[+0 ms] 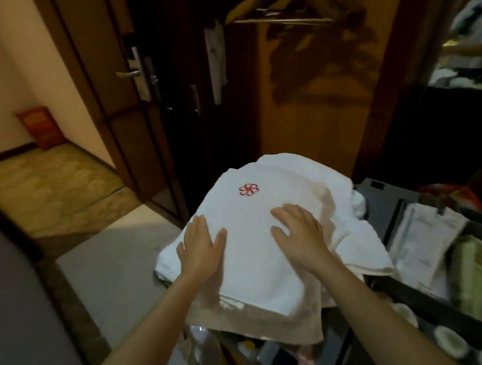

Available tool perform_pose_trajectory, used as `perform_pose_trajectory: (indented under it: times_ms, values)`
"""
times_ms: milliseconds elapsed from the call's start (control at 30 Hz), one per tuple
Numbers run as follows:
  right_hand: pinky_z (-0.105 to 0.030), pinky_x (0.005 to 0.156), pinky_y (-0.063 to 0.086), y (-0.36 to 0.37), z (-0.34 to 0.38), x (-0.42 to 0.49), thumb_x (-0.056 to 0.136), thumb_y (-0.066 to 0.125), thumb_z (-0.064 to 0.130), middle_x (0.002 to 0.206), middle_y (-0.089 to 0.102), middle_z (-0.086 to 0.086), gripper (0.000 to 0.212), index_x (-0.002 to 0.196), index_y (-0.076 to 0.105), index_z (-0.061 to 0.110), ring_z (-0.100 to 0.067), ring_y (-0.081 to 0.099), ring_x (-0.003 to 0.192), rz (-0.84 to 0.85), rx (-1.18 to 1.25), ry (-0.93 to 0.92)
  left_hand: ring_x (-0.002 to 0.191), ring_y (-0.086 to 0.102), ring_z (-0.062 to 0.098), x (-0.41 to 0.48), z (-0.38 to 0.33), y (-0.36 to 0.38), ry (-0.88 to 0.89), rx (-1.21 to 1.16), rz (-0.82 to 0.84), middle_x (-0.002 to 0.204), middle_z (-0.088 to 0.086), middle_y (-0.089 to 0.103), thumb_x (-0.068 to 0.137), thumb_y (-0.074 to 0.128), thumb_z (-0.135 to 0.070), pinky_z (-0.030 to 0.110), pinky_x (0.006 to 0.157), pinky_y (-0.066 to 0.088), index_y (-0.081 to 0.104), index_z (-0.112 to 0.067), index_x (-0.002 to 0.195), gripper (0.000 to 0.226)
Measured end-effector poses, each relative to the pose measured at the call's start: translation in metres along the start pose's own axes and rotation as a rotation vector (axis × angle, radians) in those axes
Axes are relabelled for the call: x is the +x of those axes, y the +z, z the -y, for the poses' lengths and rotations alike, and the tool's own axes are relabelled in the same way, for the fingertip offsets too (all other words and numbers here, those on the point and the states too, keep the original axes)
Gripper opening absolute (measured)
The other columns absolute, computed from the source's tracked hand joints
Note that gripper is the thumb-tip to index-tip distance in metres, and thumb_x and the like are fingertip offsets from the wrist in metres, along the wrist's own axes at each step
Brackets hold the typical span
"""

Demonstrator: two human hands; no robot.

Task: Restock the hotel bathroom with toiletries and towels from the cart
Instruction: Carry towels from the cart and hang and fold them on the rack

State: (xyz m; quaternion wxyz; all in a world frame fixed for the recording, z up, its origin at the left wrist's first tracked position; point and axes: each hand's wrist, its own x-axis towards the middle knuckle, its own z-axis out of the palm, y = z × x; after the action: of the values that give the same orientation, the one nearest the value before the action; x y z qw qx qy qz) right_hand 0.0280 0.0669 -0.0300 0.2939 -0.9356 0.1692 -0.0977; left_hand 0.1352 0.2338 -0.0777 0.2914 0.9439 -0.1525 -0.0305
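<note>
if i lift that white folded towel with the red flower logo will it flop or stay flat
Probably floppy: the white towel visibly sags at its edges, so unsupported ends would likely droop. It looks thick and soft, so hardly fragile. Folded layers may slide apart unless the left hand and right hand, now flat on top, scoop underneath.

Folded towels (270, 239) cover the cart's (374, 185) left end; compartments (399, 212) to the right lie open.

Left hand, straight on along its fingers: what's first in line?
More of the white towel under the left hand, then its far edge; beyond, probably the dark door, depth unclear.
</note>
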Motion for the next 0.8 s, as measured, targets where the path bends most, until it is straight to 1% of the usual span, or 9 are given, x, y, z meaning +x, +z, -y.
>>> perform_pose_trajectory:
  times_ms: [67,167,267,333,433,500,567,700,800]
  values:
    - [-0.037,0.116,0.004,0.008,0.005,0.019,0.099,0.033,0.036,0.157,0.017,0.003,0.045,0.143,0.031,0.029,-0.019,0.006,0.145,0.033,-0.099,-0.022,0.145,0.009,0.022,-0.001,0.007,0.005,-0.005,-0.017,0.005,0.159,0.003,0.006,0.096,0.028,-0.049,0.044,0.117,0.011,0.005,-0.015,0.150,0.067]
    - [-0.042,0.117,0.000,0.023,0.009,0.046,0.099,0.024,0.044,0.159,0.011,0.004,0.049,0.147,0.022,0.032,-0.020,0.000,0.146,0.019,-0.233,-0.061,0.144,0.015,0.023,0.001,0.014,0.010,-0.013,-0.130,-0.042,0.158,0.003,0.011,0.095,0.032,-0.050,0.039,0.117,0.014,0.007,-0.016,0.150,0.070]
    - [-0.045,0.116,0.002,0.034,0.009,0.068,0.098,0.020,0.049,0.159,0.012,0.004,0.052,0.148,0.018,0.034,-0.022,0.003,0.146,-0.024,-0.345,-0.048,0.139,0.026,0.025,0.006,0.020,0.011,-0.054,-0.242,-0.061,0.154,0.004,0.025,0.091,0.037,-0.056,0.043,0.115,0.023,0.015,-0.018,0.149,0.072]
    - [-0.046,0.116,0.004,0.036,0.009,0.079,0.097,0.020,0.050,0.159,0.013,0.004,0.054,0.148,0.018,0.033,-0.023,0.005,0.146,-0.040,-0.370,-0.021,0.136,0.031,0.028,0.018,0.026,0.009,-0.090,-0.266,-0.015,0.149,0.005,0.033,0.087,0.038,-0.063,0.047,0.111,0.029,0.021,-0.018,0.147,0.077]
    - [-0.045,0.116,0.004,0.038,0.009,0.087,0.096,0.018,0.052,0.159,0.012,0.004,0.055,0.148,0.018,0.033,-0.022,0.005,0.146,-0.034,-0.400,-0.001,0.124,0.046,0.028,0.042,0.029,0.002,-0.113,-0.302,0.009,0.134,0.006,0.049,0.077,0.034,-0.075,0.047,0.102,0.040,0.040,-0.016,0.135,0.084]
    - [-0.044,0.117,0.003,0.038,0.008,0.089,0.096,0.018,0.053,0.159,0.012,0.005,0.055,0.148,0.017,0.034,-0.021,0.005,0.147,-0.041,-0.403,0.019,0.113,0.052,0.026,0.056,0.023,-0.003,-0.113,-0.302,0.015,0.123,0.006,0.054,0.085,0.040,-0.065,0.042,0.095,0.045,0.048,-0.013,0.125,0.066]
    - [-0.044,0.117,0.002,0.039,0.008,0.092,0.096,0.018,0.053,0.159,0.011,0.006,0.055,0.148,0.017,0.034,-0.020,0.004,0.147,-0.044,-0.402,0.046,0.106,0.053,0.028,0.073,0.019,-0.006,-0.104,-0.274,0.008,0.116,0.009,0.056,0.088,0.046,-0.055,0.043,0.091,0.047,0.050,-0.012,0.118,0.053]
    - [-0.041,0.117,0.002,0.038,0.011,0.094,0.096,0.019,0.051,0.159,0.011,0.007,0.054,0.148,0.018,0.034,-0.018,0.004,0.146,-0.061,-0.392,0.085,0.103,0.053,0.031,0.104,0.005,-0.016,-0.054,-0.141,-0.018,0.111,0.008,0.058,0.086,0.049,-0.055,0.045,0.090,0.046,0.053,-0.013,0.114,0.051]
    - [-0.039,0.117,0.003,0.037,0.011,0.095,0.097,0.020,0.051,0.158,0.012,0.007,0.054,0.148,0.019,0.033,-0.016,0.005,0.146,-0.075,-0.383,0.106,0.103,0.051,0.030,0.116,-0.015,-0.018,0.022,-0.055,0.044,0.108,0.010,0.057,0.088,0.051,-0.052,0.043,0.086,0.046,0.053,-0.009,0.109,0.048]
